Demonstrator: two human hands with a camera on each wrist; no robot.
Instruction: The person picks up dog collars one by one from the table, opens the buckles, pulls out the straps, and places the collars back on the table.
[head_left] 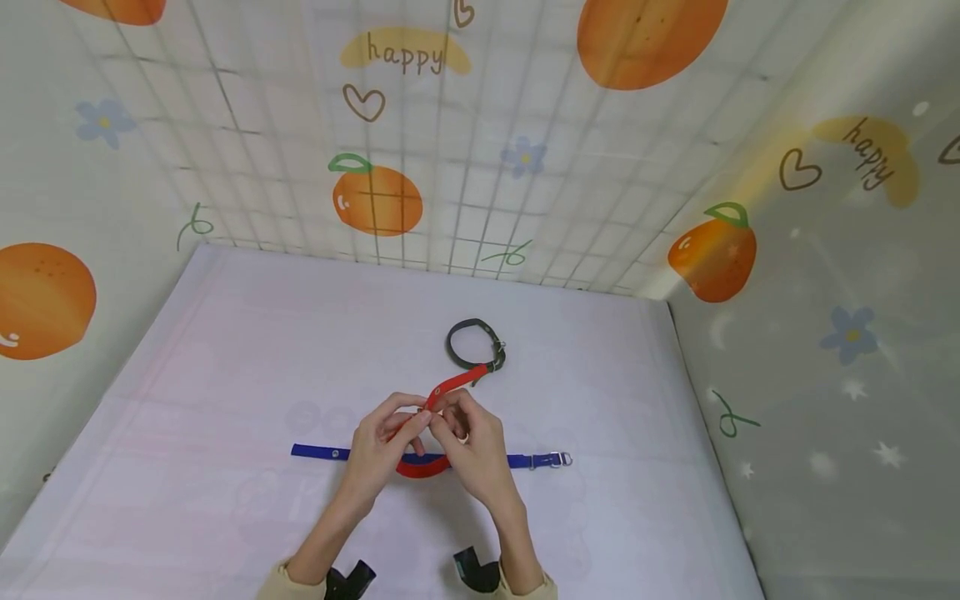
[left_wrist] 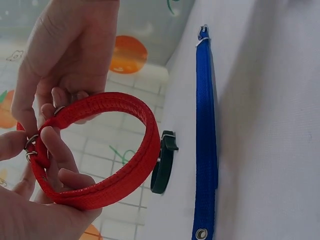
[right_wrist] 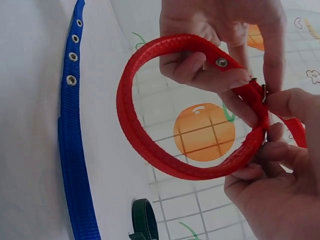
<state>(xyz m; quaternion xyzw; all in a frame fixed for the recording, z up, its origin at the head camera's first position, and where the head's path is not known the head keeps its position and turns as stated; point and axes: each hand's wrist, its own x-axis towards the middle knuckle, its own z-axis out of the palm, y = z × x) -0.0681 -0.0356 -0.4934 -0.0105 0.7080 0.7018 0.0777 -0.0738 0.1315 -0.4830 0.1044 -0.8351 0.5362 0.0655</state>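
Observation:
Both hands hold a red collar (left_wrist: 145, 135), bent round into a loop above the table. My left hand (head_left: 375, 450) pinches it on one side of the metal buckle (left_wrist: 31, 141), with fingers inside the loop. On the other side, my right hand (head_left: 480, 450) pinches the strap close to the same buckle. In the head view, the red strap's loose end (head_left: 457, 382) sticks out beyond the fingertips. The right wrist view shows a metal eyelet (right_wrist: 221, 62) in the red band.
A blue collar (left_wrist: 206, 125) lies straightened on the white table (head_left: 622, 517) beneath the hands, its buckle (head_left: 558, 459) to the right and eyelets (right_wrist: 73, 57) to the left. Farther back rests a dark green collar (left_wrist: 161, 172) fastened in a ring. Patterned curtains (head_left: 285, 192) enclose the table.

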